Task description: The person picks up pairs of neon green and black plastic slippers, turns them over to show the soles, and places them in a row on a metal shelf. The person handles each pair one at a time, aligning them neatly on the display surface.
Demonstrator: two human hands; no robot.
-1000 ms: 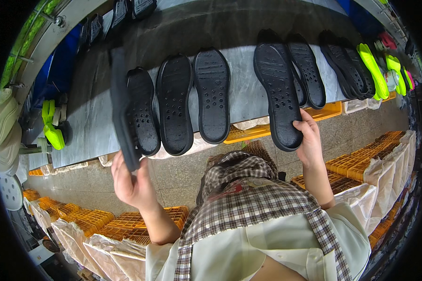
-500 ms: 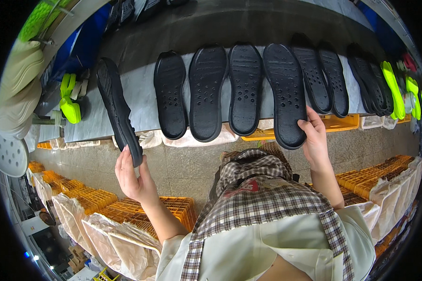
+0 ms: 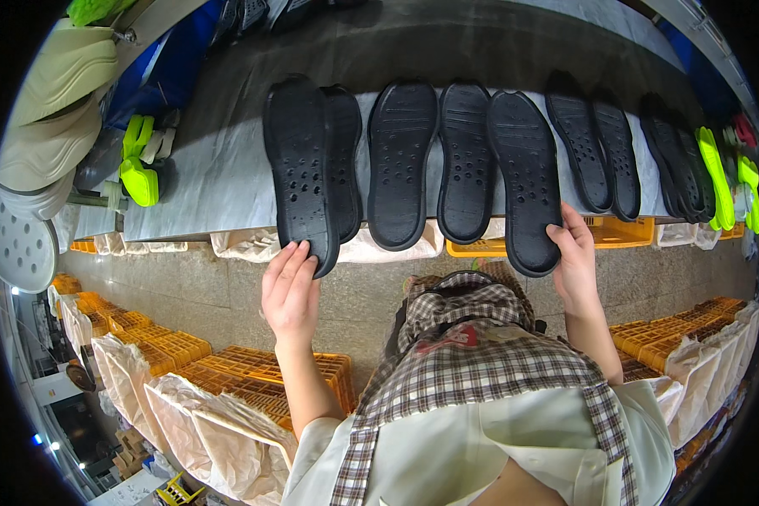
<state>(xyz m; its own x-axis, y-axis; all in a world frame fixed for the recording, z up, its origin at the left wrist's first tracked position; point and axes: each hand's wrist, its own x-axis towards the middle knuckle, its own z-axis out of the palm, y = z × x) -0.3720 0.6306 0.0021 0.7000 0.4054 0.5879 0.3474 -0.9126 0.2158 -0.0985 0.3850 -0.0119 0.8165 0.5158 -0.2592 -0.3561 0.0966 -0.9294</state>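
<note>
Head view: at the near edge of the bench (image 3: 219,190), both hands (image 3: 290,291) (image 3: 577,253) pinch likely light, flexible black soles (image 3: 299,169) (image 3: 525,181) by their heels (image 3: 308,240) (image 3: 531,249), sensible holds.

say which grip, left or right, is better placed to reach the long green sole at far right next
Right, probably: the right grip is nearer the green sole, though it would first need to release its black sole. The left grip is farther across, holding another black sole.
</note>
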